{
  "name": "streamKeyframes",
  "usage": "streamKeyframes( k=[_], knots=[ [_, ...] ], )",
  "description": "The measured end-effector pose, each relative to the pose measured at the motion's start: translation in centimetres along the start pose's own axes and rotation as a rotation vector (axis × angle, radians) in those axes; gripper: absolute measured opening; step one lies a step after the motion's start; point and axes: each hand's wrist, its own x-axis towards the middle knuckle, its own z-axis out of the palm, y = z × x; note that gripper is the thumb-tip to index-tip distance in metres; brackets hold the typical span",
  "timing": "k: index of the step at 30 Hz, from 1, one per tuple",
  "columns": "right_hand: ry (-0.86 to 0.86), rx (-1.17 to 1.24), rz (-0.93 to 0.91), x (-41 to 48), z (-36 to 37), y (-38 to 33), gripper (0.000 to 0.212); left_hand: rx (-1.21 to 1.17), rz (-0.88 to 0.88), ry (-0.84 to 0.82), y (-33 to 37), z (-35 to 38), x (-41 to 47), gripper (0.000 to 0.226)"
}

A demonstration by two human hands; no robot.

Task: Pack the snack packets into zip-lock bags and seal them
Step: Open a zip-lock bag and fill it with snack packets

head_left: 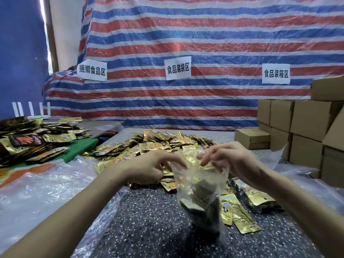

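Head view, sole view. Item: one clear zip-lock bag [201, 198], held up by its mouth over the speckled surface [145, 229], partly filled with gold packets; the lower part is blurred and the count inside cannot be read. Mouth: open, zip strip not pressed closed. Left hand [149, 166]: fingers curled, apparently pinching the left rim of the bag mouth. Right hand [229, 157]: fingers curled over the right rim, plastic gathered beneath the palm, fingertips dipping toward the opening. Stock: a large heap of loose snack packets [158, 146] lying on the surface just behind the hands; several further packets [240, 215] lying flat just right of the bag. Second heap [33, 140] of gold and dark packets at far left, resting on a green cloth [81, 148]. Clear plastic sheeting [37, 192] in the left foreground; whether it includes unused bags cannot be told. Cardboard boxes [307, 123] stacked at right. Backdrop: striped tarpaulin [186, 43] bearing three paper labels [177, 67]. Progress, as judged: this bag is in filling or about to be closed; sealing is outstanding, no sealed bag is clearly visible, and most packets remain unpacked.
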Motion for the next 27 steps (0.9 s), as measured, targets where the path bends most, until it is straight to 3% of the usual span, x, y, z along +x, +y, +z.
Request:
streamKeyframes(
  k=[2, 5, 10, 17, 23, 27],
  knots=[
    [-0.104, -0.232, -0.051, -0.4, -0.3, -0.6, 0.036, -0.001, 0.022, 0.046, 0.0, 0.3, 0.5, 0.064],
    [-0.252, -0.443, -0.049, -0.8, -0.4, -1.5, 0.016, 0.001, 0.093, 0.054, 0.3, 0.3, 1.0, 0.033],
    [-0.218, -0.594, -0.059, -1.3, -1.6, -2.2, 0.016, 0.113, 0.178, 0.174, 0.5, -1.3, 0.8, 0.002],
    [0.004, -0.545, -0.107, -1.5, -4.2, -2.0, 0.006, -0.021, 0.17, 0.244, 1.6, -3.0, -0.3, 0.001],
    [0.009, -0.407, -0.059, -1.2, -5.4, -0.1, 0.027, -0.22, 0.061, 0.348, 0.6, -3.4, -0.4, 0.046],
    [0.035, -0.259, -0.036, -1.5, -6.0, 1.1, 0.025, -0.432, -0.046, 0.368, -1.3, -3.5, -1.2, 0.03]
  ],
)
